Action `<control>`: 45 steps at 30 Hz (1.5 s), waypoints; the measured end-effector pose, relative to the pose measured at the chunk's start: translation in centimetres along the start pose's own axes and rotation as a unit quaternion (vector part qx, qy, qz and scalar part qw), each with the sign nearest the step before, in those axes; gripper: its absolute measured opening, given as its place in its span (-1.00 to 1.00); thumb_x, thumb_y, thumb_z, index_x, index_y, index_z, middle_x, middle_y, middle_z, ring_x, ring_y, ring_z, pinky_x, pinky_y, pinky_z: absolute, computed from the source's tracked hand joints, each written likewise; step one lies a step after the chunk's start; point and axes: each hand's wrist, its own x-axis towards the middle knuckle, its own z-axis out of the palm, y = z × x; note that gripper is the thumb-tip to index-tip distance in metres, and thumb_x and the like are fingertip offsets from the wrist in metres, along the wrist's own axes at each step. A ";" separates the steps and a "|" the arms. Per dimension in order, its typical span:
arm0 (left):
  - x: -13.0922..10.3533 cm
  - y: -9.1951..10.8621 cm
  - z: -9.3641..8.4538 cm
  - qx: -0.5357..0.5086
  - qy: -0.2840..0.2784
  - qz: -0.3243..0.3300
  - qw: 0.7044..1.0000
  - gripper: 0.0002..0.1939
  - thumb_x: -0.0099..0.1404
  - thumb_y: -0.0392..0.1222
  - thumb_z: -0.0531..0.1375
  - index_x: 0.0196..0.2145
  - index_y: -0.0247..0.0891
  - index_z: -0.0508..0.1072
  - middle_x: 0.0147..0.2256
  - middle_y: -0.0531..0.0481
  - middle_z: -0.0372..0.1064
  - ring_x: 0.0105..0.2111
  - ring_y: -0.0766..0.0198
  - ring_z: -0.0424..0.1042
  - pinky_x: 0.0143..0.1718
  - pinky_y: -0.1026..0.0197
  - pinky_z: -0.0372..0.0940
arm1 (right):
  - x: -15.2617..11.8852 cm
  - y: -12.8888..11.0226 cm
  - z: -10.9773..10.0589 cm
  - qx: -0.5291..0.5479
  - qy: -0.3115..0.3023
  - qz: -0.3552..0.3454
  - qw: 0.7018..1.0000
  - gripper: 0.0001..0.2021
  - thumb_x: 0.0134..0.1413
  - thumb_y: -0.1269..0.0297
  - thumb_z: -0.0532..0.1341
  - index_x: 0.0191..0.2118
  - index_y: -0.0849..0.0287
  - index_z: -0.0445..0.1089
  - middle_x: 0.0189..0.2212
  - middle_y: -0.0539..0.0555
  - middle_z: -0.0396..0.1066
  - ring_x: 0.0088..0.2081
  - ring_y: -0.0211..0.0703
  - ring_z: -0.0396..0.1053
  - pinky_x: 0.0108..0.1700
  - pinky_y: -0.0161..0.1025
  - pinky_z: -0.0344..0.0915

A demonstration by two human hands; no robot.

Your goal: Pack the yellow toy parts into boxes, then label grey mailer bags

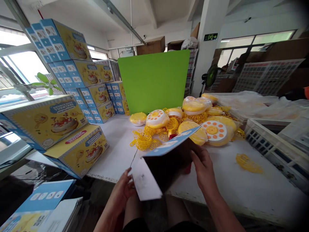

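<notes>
An open cardboard box [146, 182], blue and white outside and dark inside, is held tilted over the table's front edge. My right hand [204, 167] grips its right side, thumb on the near face and fingers behind. At the box's lower left, my left hand [124, 187] has its fingers bent against the white flap, partly hidden by it. Beyond the box lie round yellow-and-white wrapped discs [157, 118] and yellow mesh baskets [143, 140]. A bit of something red shows behind the box.
Printed boxes [87, 149] stand stacked at the left, and flat cartons [45, 196] lie at the lower left. A green panel [154, 82] rises behind the pile. White crates [277, 141] sit on the right, near a yellow piece [248, 163] on the white table [229, 180].
</notes>
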 end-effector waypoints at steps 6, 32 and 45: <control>-1.4 2.8 -0.4 0.085 0.084 0.236 0.964 -0.05 0.03 0.45 0.13 0.25 -0.06 0.03 0.35 -0.16 -0.15 0.31 -0.12 -0.06 0.16 -0.15 0.18 | -1.0 -1.6 2.2 -0.108 -0.088 -0.059 0.988 -0.71 0.14 0.06 0.19 -0.11 0.11 0.42 -0.19 0.14 0.50 -0.15 0.00 0.44 -0.08 -0.06 0.39; 1.1 8.0 1.8 0.160 0.137 0.461 0.862 -0.61 0.24 0.22 0.08 -0.26 -0.16 0.34 -0.15 -0.06 0.36 0.00 0.05 0.28 0.08 0.05 0.17 | 14.2 11.0 -6.9 0.034 0.058 0.235 0.970 -0.81 -0.17 0.09 0.17 -0.49 0.06 0.22 -0.58 0.04 0.31 -0.48 -0.08 0.36 -0.46 -0.13 0.39; 1.1 7.7 1.9 0.148 0.144 0.455 0.866 -0.59 0.26 0.24 0.06 -0.25 -0.17 0.35 -0.06 -0.07 0.36 0.08 0.02 0.25 0.13 0.04 0.14 | 13.3 10.9 -4.3 -0.123 0.000 -0.010 0.992 -0.26 -0.30 0.29 0.29 0.15 0.13 0.21 0.26 0.30 -0.01 0.12 0.18 0.23 0.05 0.07 0.29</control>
